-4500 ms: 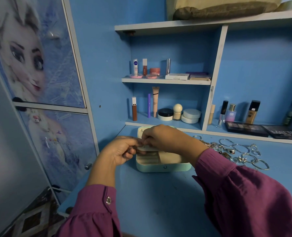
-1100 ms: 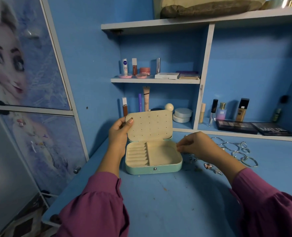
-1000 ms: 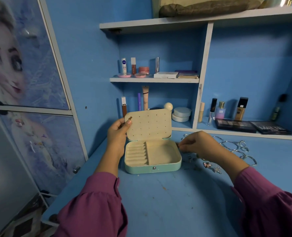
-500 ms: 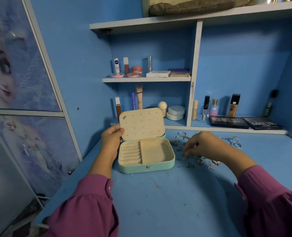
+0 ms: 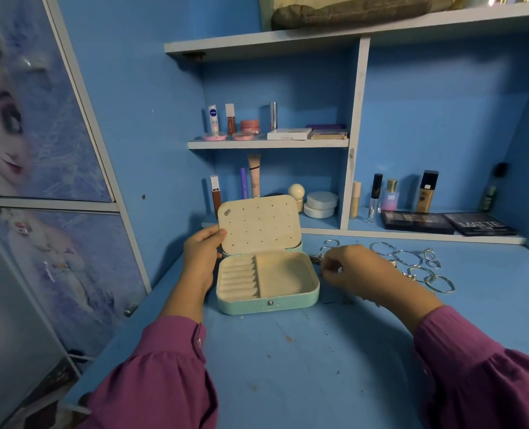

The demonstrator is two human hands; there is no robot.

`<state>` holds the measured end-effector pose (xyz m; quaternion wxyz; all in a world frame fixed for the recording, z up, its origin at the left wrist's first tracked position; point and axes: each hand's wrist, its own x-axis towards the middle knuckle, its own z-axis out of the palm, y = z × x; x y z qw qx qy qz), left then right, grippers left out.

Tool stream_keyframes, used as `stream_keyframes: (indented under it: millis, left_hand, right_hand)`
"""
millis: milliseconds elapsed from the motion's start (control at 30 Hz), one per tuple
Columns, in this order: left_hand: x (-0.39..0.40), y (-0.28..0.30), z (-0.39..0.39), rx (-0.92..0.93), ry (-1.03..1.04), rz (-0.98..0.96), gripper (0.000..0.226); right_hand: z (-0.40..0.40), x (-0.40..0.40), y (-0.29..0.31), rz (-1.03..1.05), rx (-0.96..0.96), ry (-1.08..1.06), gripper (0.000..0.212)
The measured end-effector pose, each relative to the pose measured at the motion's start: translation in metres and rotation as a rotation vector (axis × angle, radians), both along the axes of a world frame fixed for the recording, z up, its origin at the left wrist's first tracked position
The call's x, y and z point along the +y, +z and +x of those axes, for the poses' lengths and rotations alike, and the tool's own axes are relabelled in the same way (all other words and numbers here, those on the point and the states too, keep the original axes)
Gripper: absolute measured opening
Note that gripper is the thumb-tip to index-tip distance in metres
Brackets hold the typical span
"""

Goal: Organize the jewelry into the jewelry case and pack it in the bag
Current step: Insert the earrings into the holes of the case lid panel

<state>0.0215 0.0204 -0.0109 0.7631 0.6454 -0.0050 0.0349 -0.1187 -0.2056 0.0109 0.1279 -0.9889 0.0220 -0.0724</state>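
The jewelry case (image 5: pixel 267 283) sat open between the hands, mint outside, cream inside. The left hand (image 5: pixel 201 258) gripped the raised lid's edge (image 5: pixel 258 224). The right hand (image 5: pixel 354 269), fingers curled, pinched at the jewelry (image 5: pixel 411 263) beside the case; what it held, unclear.

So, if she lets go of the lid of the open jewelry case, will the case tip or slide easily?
Probably not tip: the jewelry case lies flat and wide on the desk. Its lid stands upright, held by the left hand, so it may fall shut or backward. The case looks empty and small, so likely light and easy to slide.
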Motion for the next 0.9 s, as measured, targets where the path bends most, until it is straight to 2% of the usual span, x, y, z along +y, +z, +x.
stream_keyframes:
  millis: [167,433,567,767,900]
  left_hand:
    - [0.002,-0.001,0.003,0.010,-0.005,-0.029,0.016]
    - [0.007,0.000,0.004,-0.002,-0.048,-0.036,0.025]
    - [0.009,0.000,0.005,-0.009,-0.070,-0.037,0.022]
    - [0.011,0.002,0.004,0.000,-0.115,-0.064,0.024]
    - [0.011,0.003,0.004,0.011,-0.117,-0.068,0.025]
  right_hand:
    - [0.014,0.012,0.006,0.388,-0.204,-0.091,0.008]
    - [0.062,0.080,0.005,0.678,-0.283,-0.120,0.008]
    - [0.089,0.113,0.000,0.895,-0.327,-0.150,0.017]
    - [0.117,0.139,-0.005,1.054,-0.353,-0.239,0.025]
    - [0.120,0.145,-0.006,1.112,-0.366,-0.230,0.022]
